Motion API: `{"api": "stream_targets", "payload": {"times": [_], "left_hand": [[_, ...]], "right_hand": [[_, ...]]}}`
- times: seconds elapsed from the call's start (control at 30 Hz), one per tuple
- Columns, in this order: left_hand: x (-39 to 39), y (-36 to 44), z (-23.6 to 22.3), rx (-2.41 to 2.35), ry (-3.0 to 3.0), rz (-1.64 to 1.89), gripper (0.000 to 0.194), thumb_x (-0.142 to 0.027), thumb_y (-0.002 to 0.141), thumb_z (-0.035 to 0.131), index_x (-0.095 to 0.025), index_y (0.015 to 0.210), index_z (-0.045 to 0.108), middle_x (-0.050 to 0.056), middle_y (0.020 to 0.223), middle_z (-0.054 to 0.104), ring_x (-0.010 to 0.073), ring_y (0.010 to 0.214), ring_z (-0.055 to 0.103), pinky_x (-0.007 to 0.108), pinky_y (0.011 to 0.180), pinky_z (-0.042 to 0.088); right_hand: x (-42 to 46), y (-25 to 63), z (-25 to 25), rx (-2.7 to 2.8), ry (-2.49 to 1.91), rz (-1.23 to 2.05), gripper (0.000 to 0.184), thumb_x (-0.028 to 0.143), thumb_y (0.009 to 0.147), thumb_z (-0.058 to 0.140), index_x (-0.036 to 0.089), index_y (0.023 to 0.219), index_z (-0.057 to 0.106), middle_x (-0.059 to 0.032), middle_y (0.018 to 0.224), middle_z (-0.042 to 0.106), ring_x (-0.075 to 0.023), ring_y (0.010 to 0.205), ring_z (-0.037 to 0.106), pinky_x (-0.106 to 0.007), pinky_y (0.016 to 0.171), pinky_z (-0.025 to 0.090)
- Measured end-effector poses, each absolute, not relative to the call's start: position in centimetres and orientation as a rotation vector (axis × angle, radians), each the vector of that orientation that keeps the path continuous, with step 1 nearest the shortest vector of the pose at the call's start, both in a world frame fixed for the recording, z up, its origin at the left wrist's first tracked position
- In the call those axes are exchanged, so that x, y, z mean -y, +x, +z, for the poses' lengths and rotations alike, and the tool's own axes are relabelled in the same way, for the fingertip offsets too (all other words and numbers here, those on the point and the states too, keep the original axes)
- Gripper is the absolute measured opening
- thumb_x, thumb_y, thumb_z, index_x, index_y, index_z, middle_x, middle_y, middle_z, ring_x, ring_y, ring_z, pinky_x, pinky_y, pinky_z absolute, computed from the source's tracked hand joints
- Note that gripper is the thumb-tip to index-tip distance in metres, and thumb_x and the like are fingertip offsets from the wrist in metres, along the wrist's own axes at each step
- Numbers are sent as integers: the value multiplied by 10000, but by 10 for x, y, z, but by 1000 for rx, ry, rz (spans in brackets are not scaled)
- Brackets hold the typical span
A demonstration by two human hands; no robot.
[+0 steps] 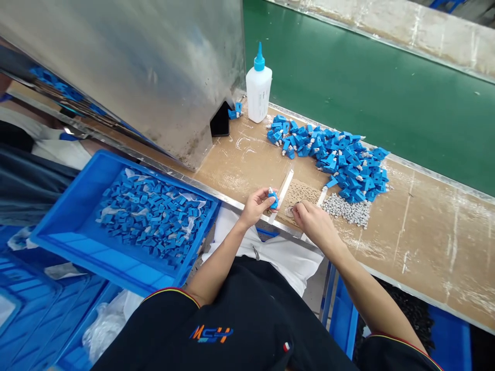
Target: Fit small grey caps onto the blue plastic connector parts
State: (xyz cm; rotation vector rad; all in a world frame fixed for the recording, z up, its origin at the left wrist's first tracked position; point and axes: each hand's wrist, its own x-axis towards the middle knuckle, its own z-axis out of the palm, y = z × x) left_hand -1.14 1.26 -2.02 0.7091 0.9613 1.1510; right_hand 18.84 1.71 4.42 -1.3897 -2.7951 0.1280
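Black shirt [247, 314] occupies the lower centre of the head view. Left hand [255, 207] pinches blue part [274, 200] at the front edge of bench [429, 226]. Right hand [311, 220]: fingers curled; contents cannot be determined. Pellets [348, 210] lie nearby.

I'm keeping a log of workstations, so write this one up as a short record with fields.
Left hand: holds a small blue part
Right hand: over the bench edge; grip unclear
On bench: heap of blue parts, grey pieces next to it, white bottle upright
Left side: blue crate with more blue parts
Beyond bench: green surface
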Motion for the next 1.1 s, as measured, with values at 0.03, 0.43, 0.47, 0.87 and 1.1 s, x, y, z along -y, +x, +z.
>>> {"api": "stream_targets", "payload": {"times": [0.03, 0.43, 0.47, 0.87, 1.1], "left_hand": [[-13, -11, -20, -960, 705, 1150, 641, -605, 679, 839, -151, 1093, 658, 27, 891, 698, 110, 630, 674, 239, 592, 583], [-13, -9, -14, -961, 666, 1164, 661, -603, 630, 867, -153, 1062, 650, 17, 846, 702, 114, 611, 682, 215, 557, 564], [-13, -10, -14, -956, 674, 1160, 656, -603, 636, 864, -153, 1062, 652, 20, 850, 705, 113, 609, 680, 220, 565, 568], [-14, -12, -20, -918, 716, 1137, 624, -598, 654, 855, -153, 1052, 678, 25, 835, 699, 126, 613, 676, 244, 564, 556], [-14, -11, -14, -883, 718, 1183, 593, -583, 608, 891, -160, 980, 706, 35, 826, 731, 150, 704, 706, 263, 661, 573]], "right_hand": [[-17, 188, 45, 2807, -1376, 116, 359, 240, 1040, 332, 186, 829, 616, -90, 776, 631, -183, 710, 572, -291, 612, 334], [-79, 203, 47, 2833, -1315, 240, 240, 206, 973, 415, 201, 899, 643, -89, 861, 689, -195, 746, 598, -287, 626, 346], [-84, 200, 44, 2846, -1316, 246, 233, 202, 968, 421, 203, 897, 643, -88, 867, 693, -196, 747, 601, -288, 623, 344], [-98, 165, 39, 3000, -1443, 203, 181, 140, 960, 476, 171, 923, 651, -140, 952, 722, -217, 813, 664, -290, 617, 346], [-72, 183, 74, 2650, -1486, 273, 158, 158, 932, 497, 196, 829, 611, -73, 811, 678, -180, 712, 625, -277, 617, 392]]}}
